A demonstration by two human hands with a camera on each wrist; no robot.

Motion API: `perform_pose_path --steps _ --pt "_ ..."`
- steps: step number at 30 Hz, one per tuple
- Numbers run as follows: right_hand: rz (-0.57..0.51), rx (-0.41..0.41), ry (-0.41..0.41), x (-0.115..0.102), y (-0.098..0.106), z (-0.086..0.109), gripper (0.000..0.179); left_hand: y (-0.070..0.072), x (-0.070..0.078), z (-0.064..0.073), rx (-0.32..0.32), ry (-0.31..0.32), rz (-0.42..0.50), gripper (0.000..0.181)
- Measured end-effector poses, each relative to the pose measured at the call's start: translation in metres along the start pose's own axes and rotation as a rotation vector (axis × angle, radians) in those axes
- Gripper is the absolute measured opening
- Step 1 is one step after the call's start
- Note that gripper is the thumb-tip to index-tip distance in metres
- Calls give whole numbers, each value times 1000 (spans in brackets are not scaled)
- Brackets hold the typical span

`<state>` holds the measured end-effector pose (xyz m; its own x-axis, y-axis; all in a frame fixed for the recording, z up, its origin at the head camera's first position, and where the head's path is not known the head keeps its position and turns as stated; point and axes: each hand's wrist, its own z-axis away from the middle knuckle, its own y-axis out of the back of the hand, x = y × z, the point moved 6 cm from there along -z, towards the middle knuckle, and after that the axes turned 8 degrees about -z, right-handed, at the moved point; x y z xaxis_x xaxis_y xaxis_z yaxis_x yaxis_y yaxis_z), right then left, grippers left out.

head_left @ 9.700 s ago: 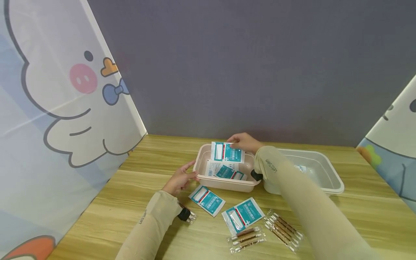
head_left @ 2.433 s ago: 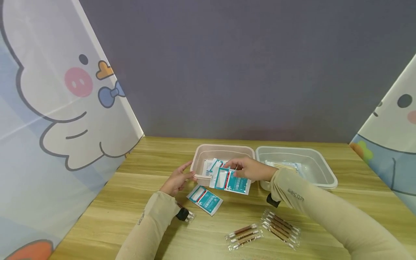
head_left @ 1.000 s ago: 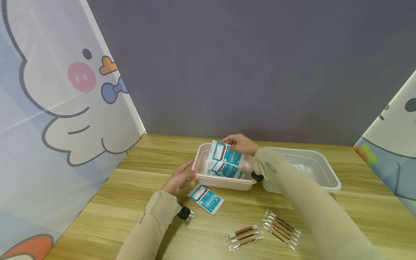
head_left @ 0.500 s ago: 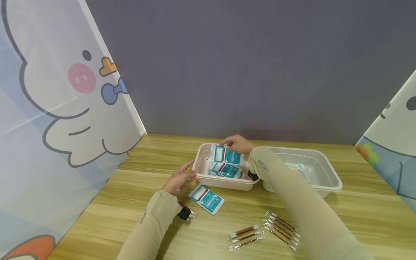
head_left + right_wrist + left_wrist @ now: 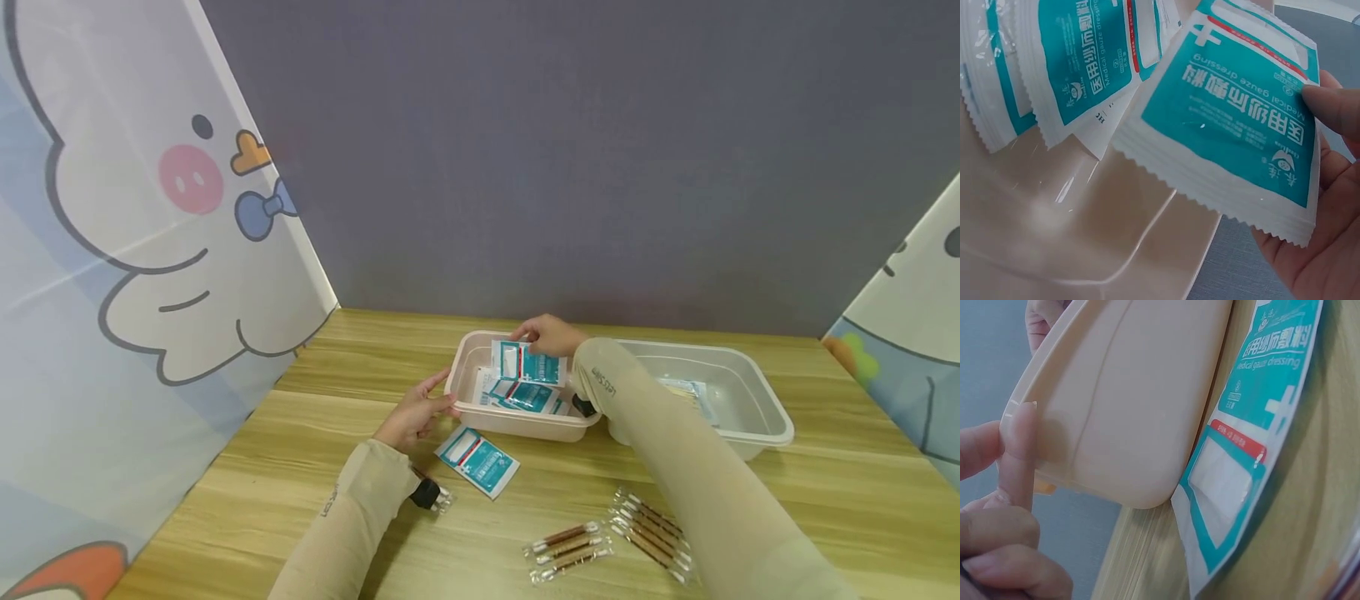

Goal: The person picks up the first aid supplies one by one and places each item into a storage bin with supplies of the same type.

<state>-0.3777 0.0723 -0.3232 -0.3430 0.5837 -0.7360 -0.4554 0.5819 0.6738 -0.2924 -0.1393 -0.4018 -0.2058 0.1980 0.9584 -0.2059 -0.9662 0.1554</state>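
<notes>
My right hand (image 5: 557, 337) pinches a teal-and-white medical gauze dressing packet (image 5: 536, 365) over the back of the pinkish plastic tub (image 5: 525, 425). The right wrist view has the thumb pressed on the face of this packet (image 5: 1229, 119). Below it, several similar gauze packets (image 5: 529, 396) lie overlapping in the tub. My left hand (image 5: 411, 417) grips the tub's front left corner, its thumb against the outer wall (image 5: 1122, 394) just under the rim. One more gauze packet (image 5: 477, 462) lies face up on the table in front, close beside the tub's base in the left wrist view.
A greyish tub (image 5: 753, 396) stands to the right, a packet with thin sticks (image 5: 693, 390) inside, partly hidden by my right sleeve. Two groups of wrapped brown cotton swabs (image 5: 567, 552) lie on the wooden table (image 5: 300, 467); others show under my left wrist. A grey wall (image 5: 570, 167) rises behind.
A gauze packet that lay beside the swabs has left the table. My right hand carried a packet from the tub's front to its back and has lowered it slightly. The left hand stays put.
</notes>
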Motion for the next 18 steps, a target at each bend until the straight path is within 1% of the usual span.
perform_pose_path --steps 6,10,14,18 --pt "33 -40 -14 1 -4 -1 34 0 0 0 -9 -6 9 55" --pt "48 -43 12 1 -4 0 35 0 1 0 -6 -1 9 55" --pt "37 -33 25 1 -4 -1 35 1 1 0 -2 7 1 56" --pt "50 -54 69 -1 -3 2 33 1 0 2 4 7 -6 56"
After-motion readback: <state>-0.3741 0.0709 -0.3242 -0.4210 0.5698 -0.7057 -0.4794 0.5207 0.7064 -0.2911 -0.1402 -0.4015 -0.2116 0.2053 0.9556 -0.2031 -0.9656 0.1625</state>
